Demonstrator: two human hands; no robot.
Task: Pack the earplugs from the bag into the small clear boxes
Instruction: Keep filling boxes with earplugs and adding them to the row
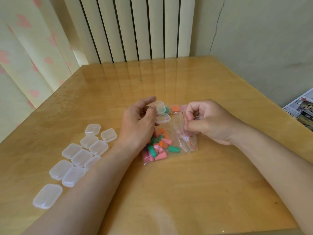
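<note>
A clear zip-top plastic bag (177, 128) with a thin red line along its mouth lies flat on the middle of a glossy light-wood counter (169, 192). It holds a loose heap of short, bullet-shaped foam earplugs (157, 148) in pink, green and orange. The left hand (138, 119) rests over the bag's far left corner, its fingers (147, 101) and thumb curled around a small clear plastic box (161, 114) with rounded corners, held just above the bag with its hinged lid standing open. The right hand (208, 121) sits at the bag's mouth, its fingers (191, 108) clenched and pinching a few pink foam earplugs. Just beyond the hands stand three closed boxes in a row: one holding green earplugs (167, 109), one orange (175, 109) and one pink (183, 107), the last largely hidden by the right hand. On the left, a cluster of empty closed clear boxes (74, 155) lies on the counter, and the left forearm crosses its near edge, partly covering one box. Behind the counter stands a cream ribbed radiator (135, 28), with a pale curtain printed with pink hearts (25, 48) to its left. At the right edge lies a stack of printed papers (302, 111), their print too small to read.
</note>
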